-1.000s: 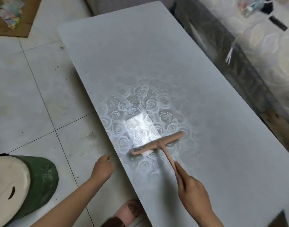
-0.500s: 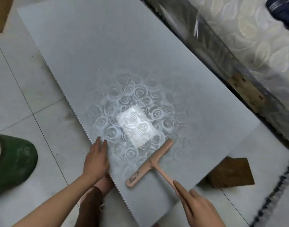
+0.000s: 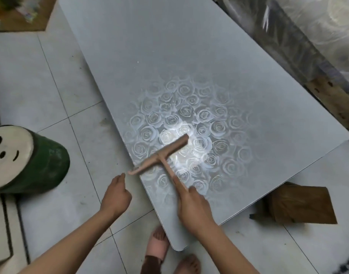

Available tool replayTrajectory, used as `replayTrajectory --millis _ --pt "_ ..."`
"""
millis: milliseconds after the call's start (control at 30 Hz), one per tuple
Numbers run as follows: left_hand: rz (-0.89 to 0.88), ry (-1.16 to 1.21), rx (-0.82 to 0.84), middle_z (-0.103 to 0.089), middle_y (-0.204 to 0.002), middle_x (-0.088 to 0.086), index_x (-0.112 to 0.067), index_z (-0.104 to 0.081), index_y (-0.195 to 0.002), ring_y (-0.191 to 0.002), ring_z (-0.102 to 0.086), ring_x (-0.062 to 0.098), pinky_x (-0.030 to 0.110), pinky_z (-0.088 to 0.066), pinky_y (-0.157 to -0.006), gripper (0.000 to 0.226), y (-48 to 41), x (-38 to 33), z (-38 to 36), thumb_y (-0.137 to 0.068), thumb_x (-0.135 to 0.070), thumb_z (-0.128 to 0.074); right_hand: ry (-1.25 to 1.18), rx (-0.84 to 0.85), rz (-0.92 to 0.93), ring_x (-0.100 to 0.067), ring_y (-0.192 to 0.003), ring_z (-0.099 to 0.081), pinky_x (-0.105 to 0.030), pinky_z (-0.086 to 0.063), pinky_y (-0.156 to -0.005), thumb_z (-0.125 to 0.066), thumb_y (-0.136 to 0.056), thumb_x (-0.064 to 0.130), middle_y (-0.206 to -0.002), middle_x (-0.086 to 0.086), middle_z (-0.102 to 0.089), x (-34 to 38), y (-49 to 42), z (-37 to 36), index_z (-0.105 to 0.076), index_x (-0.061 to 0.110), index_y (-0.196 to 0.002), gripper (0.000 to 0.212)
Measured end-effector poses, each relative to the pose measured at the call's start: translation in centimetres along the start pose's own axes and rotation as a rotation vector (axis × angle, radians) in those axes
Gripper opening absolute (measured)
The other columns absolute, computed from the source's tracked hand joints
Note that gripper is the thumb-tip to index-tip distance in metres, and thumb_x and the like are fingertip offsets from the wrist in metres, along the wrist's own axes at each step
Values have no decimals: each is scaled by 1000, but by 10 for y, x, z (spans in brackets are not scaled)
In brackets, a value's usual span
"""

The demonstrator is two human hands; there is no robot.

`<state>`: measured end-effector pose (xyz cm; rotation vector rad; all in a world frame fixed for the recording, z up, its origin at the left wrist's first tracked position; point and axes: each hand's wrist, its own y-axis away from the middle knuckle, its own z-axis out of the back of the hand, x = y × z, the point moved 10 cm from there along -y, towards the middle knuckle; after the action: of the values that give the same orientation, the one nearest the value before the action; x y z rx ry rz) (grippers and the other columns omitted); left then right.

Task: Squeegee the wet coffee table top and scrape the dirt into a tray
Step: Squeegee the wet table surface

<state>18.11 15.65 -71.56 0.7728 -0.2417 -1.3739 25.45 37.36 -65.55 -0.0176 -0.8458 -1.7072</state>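
The squeegee (image 3: 159, 153) lies on the table (image 3: 169, 56) near its left edge, over the glare-lit patch of rose pattern. It is a pale pink T. Its blade runs from lower left to upper right, and the lower-left tip pokes just past the table edge. Its thin handle points back and to the right, toward the person. The right hand (image 3: 191, 208) grips the end of the handle, with the forefinger laid straight along it toward the blade. The left hand (image 3: 115, 196) hangs over the floor (image 3: 51, 91) just beside the table edge, fingers loosely curled and holding nothing, its fingertips near the blade's overhanging tip but apart from it.
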Motion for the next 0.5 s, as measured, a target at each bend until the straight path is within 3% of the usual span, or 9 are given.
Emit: replayTrajectory --millis 100,233,300,333,367,500 --pt "55 134 67 -34 -151 14 -6 -25 -149 -138 -35 28 31 -29 -110 62 -2 15 -8 -89 2 -38 -24 -42 32 -36 -98 -56 -38 -41 -76 -34 -95 12 -103 -12 -49 18 -5 16 -4 44 -150 70" --pt "232 465 158 -51 -136 15 -4 -40 -141 -125 -49 31 35 -39 -99 53 -7 25 -32 -90 7 -38 61 47 -52 -30 -98 -57 -33 -35 -70 -31 -83 36 -94 -1 -40 -40 71 8 18 61 -137 78" --pt "303 632 219 -57 -108 13 -5 -56 -113 -104 -55 28 34 -41 -77 35 -8 22 -46 -89 12 -36 133 142 -151 -27 -106 -57 -29 -30 -71 -21 -74 49 -99 -1 -39 -59 88 -3 23 59 -136 77" --pt "305 671 247 -52 -91 8 -12 -54 -91 -88 -53 24 30 -36 -66 31 -8 17 -50 -89 13 -35 133 168 -180 -27 -108 -57 -29 -31 -71 -20 -72 49 -100 -2 -38 -59 87 -7 24 55 -137 79" --pt "302 712 257 -45 -82 4 -18 -46 -82 -75 -46 19 27 -29 -59 35 -12 12 -52 -89 15 -36 138 176 -168 -28 -107 -57 -30 -32 -72 -24 -75 44 -100 -3 -37 -51 75 -10 24 53 -138 80" --pt "324 838 252 -47 -89 8 -19 -43 -104 -73 -46 19 25 -29 -58 30 -20 6 -51 -94 8 -34 36 -18 -15 -33 -96 -56 -34 -32 -71 -32 -93 13 -92 -6 -37 7 -10 8 8 48 -147 76"
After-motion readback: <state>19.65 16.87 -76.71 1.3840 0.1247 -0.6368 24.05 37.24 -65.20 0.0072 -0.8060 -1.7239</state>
